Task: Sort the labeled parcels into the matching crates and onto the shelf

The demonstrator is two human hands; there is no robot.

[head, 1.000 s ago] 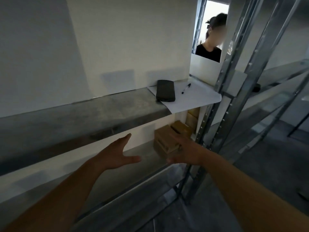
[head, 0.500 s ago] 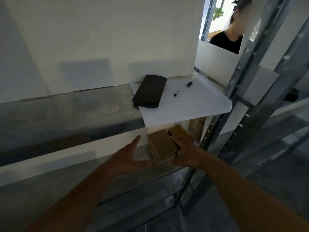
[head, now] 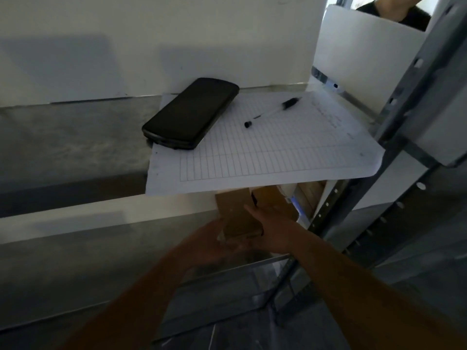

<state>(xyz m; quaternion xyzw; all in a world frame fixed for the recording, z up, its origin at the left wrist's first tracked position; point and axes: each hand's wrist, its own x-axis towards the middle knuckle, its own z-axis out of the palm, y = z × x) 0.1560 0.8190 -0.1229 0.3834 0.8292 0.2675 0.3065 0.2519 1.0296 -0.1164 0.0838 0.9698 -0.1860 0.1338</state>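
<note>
A small brown cardboard parcel (head: 236,214) sits at the right end of the lower metal shelf (head: 88,263), partly under an overhanging sheet. My left hand (head: 214,245) cups its near left corner from below; the hand is blurred. My right hand (head: 274,223) grips its right side, fingers lying over the top edge. A second brown parcel (head: 274,198) stands right behind it, and more cardboard (head: 312,195) is stacked against the shelf's end post.
On the upper shelf (head: 70,145) lie a ruled paper sheet (head: 278,155), a black phone (head: 190,114) and a pen (head: 274,111). Perforated steel uprights (head: 404,109) stand at the right. Another person's arm (head: 393,7) shows at the top right.
My view has come closer and dipped down. My left hand has moved right from open air onto the parcel's left corner. My right hand has stayed on the parcel.
</note>
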